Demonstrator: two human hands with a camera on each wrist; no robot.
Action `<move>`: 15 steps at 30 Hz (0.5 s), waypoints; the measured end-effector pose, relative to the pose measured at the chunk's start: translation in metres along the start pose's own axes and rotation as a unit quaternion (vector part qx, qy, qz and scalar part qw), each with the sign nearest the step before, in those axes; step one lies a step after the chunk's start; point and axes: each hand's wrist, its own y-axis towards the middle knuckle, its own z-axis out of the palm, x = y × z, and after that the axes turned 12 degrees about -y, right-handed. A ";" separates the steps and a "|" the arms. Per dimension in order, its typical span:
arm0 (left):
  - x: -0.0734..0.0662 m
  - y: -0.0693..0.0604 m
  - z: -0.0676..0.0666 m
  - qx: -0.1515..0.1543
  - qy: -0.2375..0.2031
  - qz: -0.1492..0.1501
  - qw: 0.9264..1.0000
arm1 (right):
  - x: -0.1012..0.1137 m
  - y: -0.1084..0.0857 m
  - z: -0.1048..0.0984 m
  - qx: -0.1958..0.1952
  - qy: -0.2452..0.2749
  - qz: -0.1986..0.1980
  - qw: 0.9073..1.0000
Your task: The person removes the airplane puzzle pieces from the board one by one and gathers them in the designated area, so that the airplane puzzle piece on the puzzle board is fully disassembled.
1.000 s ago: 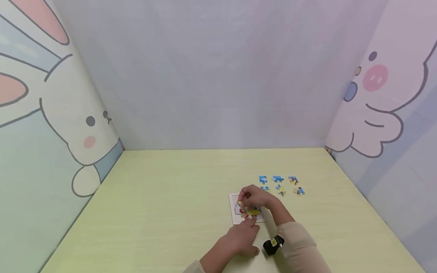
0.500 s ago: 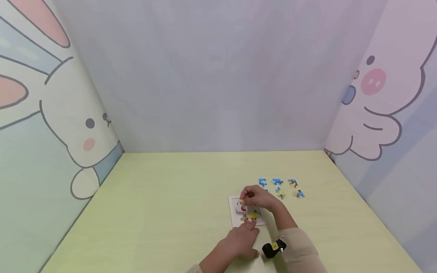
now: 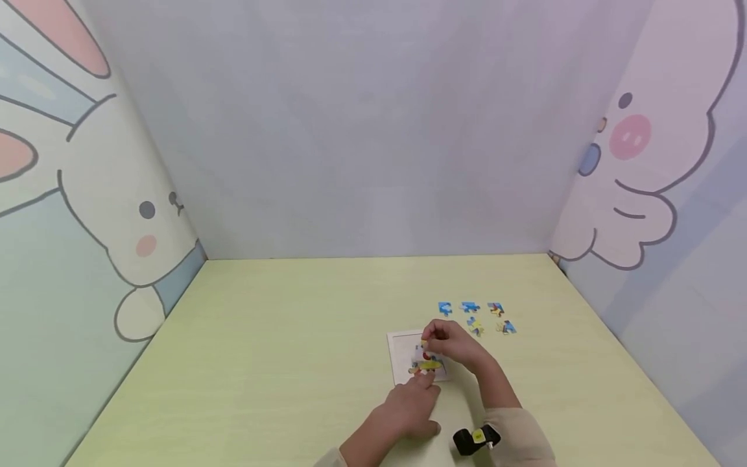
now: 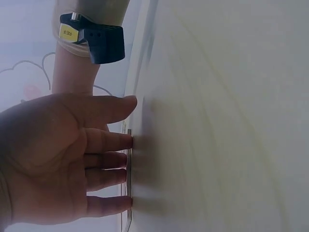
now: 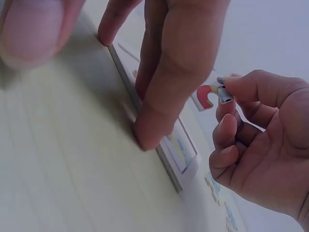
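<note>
A pale wall (image 3: 373, 130) stands far beyond both grips, and the light yellow-green surface (image 3: 262, 363) spreads beneath them. Side panels flank it: a cartoon rabbit (image 3: 125, 240) well to the left of the grips, a cartoon pig (image 3: 648, 214) well to the right. A beige sleeve (image 3: 522, 438) runs back from the right grip (image 3: 452, 344), with a black wrist device (image 3: 475, 440) strapped on it.

The left grip (image 3: 411, 410) has its fingers straight and slightly spread, their tips against the near edge of a white puzzle tray (image 3: 395, 360). That tray lies just ahead of the left grip and below the right grip; yellow and red picture parts show inside it.

The right grip pinches a puzzle piece (image 5: 203, 94), printed red, yellow and white, between thumb and index finger, over the tray; whether piece and tray touch cannot be told.

Beyond the right grip and to its right lie loose pieces (image 3: 469, 307) on the surface, mostly blue and yellow: three in a farther row, two visible nearer.
</note>
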 end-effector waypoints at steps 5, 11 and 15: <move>0.002 0.000 0.002 -0.006 -0.001 0.004 1.000 | -0.002 -0.009 -0.006 -0.014 -0.006 0.008 1.000; 0.005 0.000 0.002 -0.011 -0.001 0.001 1.000 | 0.010 -0.024 -0.020 -0.041 -0.020 0.018 0.999; 0.005 -0.001 0.000 -0.007 -0.004 -0.004 1.000 | -0.002 -0.031 -0.029 -0.061 -0.029 0.039 0.997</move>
